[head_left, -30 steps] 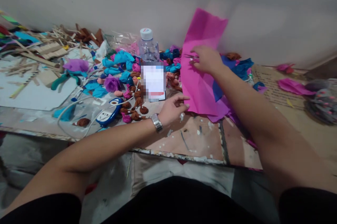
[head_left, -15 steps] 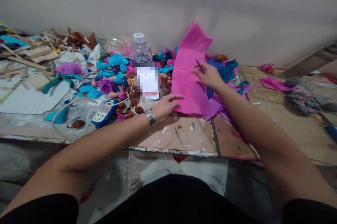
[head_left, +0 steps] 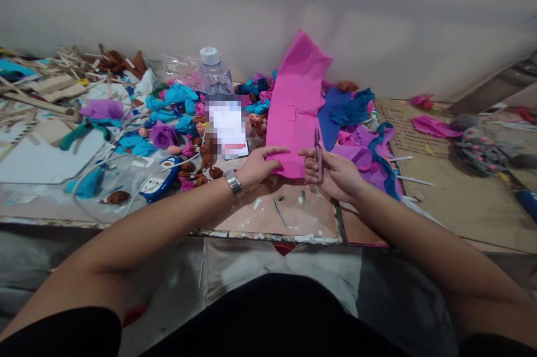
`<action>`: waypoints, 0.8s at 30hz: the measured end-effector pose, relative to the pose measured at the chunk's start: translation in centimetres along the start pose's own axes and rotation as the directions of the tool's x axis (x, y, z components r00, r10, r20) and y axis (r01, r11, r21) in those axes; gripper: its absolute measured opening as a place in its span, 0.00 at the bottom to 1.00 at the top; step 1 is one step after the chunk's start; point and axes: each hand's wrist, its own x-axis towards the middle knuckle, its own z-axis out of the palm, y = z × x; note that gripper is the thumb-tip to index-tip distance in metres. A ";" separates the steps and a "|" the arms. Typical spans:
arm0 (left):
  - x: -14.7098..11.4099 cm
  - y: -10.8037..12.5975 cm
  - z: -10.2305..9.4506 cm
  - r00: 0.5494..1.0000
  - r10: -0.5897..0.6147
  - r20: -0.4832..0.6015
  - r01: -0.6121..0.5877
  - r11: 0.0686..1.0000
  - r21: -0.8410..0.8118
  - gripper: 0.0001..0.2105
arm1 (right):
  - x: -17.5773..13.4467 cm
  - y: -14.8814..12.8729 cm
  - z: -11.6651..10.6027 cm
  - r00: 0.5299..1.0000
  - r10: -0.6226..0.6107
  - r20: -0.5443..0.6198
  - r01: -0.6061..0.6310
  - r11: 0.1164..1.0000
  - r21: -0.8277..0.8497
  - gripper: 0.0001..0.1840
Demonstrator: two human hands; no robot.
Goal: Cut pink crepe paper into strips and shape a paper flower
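Observation:
A long bright-pink sheet [head_left: 293,94], like crepe paper, leans upward over the heaped flowers, its lower end between my hands. My left hand [head_left: 255,169] holds its lower left edge, index finger and thumb over the front. Its other fingers are partly hidden. Curled fingers of my right hand [head_left: 331,172] grip small thread snips [head_left: 319,158], blades pointing up, at the sheet's lower right edge. Whether these fingers also pinch the sheet, I cannot tell. Purple paper [head_left: 356,158] and a dark blue piece [head_left: 331,116] lie just right of the sheet.
Left of the sheet are a lit phone [head_left: 229,127], a bottle [head_left: 215,74], paper flowers [head_left: 163,134] and a blue-and-white power socket [head_left: 159,181] with its cable. Green-handled pliers [head_left: 78,136] and wooden sticks [head_left: 54,85] lie farther left. Brown cardboard [head_left: 436,200] covers the right side.
My right hand has come down from the sheet's middle to its lower right edge, turning the snips upright. My left hand stays at the lower left edge. The view has shifted slightly.

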 end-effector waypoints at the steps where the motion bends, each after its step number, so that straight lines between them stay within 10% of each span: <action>1: 0.0 0.1 0.0 1.000 0.000 0.003 0.000 1.000 -0.010 0.25 | -0.2 0.0 0.0 1.000 0.010 0.014 -0.010 1.000 0.010 0.14; 11: -0.2 -0.3 -0.4 0.989 0.143 0.024 -0.144 0.964 0.225 0.25 | -1.9 2.3 -1.9 0.956 0.113 0.271 -0.105 0.994 -0.043 0.18; 19: 0.1 -0.9 -0.7 0.976 0.200 0.087 -0.214 0.956 0.202 0.26 | -3.3 2.5 -3.2 0.673 0.362 0.645 -0.212 0.930 -0.300 0.16; 24: 0.1 -1.0 -0.7 0.980 0.179 0.086 -0.191 0.967 0.169 0.24 | -3.3 3.9 -2.7 0.685 0.416 0.599 -0.317 0.909 -0.269 0.17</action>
